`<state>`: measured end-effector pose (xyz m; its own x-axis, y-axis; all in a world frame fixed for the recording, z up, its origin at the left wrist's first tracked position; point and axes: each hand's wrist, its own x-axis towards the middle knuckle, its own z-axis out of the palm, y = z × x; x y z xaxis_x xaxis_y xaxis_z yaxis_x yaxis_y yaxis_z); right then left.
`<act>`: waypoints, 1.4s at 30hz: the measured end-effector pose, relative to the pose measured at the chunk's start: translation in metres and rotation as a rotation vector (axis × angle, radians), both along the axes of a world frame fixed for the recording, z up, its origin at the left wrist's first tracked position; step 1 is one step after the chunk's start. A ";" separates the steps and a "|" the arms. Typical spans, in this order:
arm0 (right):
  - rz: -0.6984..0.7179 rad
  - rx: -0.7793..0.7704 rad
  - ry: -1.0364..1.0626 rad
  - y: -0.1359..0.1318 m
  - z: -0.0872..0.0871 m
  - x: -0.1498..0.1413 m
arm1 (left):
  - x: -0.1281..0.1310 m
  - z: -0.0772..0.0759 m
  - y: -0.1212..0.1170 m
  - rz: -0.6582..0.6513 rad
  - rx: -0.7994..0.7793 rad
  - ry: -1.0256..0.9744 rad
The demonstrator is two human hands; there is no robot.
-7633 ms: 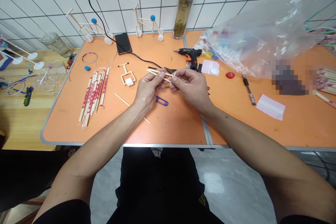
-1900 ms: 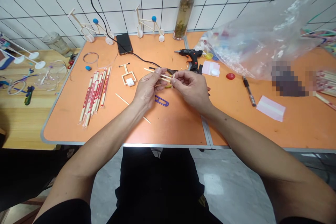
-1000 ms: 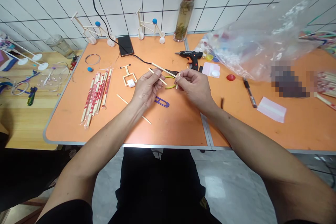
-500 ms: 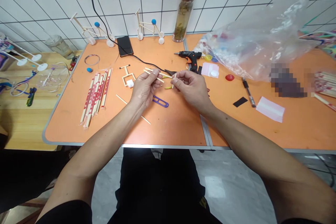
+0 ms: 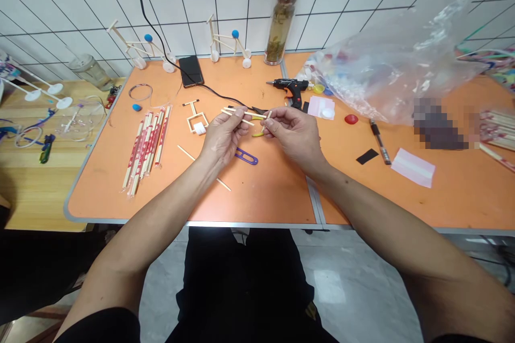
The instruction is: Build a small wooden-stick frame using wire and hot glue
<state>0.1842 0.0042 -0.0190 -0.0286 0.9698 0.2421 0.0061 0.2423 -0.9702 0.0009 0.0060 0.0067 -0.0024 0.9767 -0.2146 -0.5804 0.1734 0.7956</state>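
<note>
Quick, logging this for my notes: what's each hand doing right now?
Left hand: closed, holding thin wooden sticks.
Right hand: closed, pinching a short wooden stick.

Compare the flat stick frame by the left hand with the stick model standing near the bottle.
The frame lies flat on the orange table, while the model stands upright on its wheels at the table's back edge, against the tiled wall. The frame has one small white piece and no wheels; the model has two white wheels and a blue ball. The frame sits just beside the left hand; the model is farther away. Both are built from thin, pale wooden sticks.
</note>
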 end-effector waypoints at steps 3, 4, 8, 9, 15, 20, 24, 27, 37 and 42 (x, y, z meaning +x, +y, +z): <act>-0.003 -0.004 0.005 -0.001 0.001 0.000 | 0.000 -0.002 0.000 -0.008 0.005 -0.007; -0.003 -0.006 0.010 -0.001 0.002 -0.001 | 0.000 -0.002 0.000 -0.009 0.007 -0.010; -0.006 -0.011 0.002 -0.001 0.003 -0.001 | 0.001 -0.003 -0.001 -0.003 0.003 0.000; -0.008 -0.013 -0.005 -0.002 0.003 0.000 | 0.001 -0.002 -0.001 0.000 -0.002 0.005; -0.015 -0.007 -0.011 -0.002 0.002 -0.001 | 0.001 -0.001 -0.002 0.008 -0.001 0.004; -0.031 0.000 -0.020 -0.002 0.002 -0.002 | 0.002 -0.001 -0.002 0.011 0.001 0.005; -0.038 0.018 -0.014 -0.003 0.002 -0.002 | 0.003 -0.001 -0.002 0.012 0.007 -0.003; -0.052 0.012 -0.029 -0.003 0.002 -0.002 | 0.003 -0.002 -0.002 0.016 0.002 0.001; -0.070 -0.005 -0.046 -0.006 0.008 -0.003 | 0.004 -0.001 -0.003 0.013 -0.003 0.016; -0.084 -0.020 -0.048 -0.008 0.014 -0.003 | 0.007 0.000 -0.004 -0.004 0.001 -0.004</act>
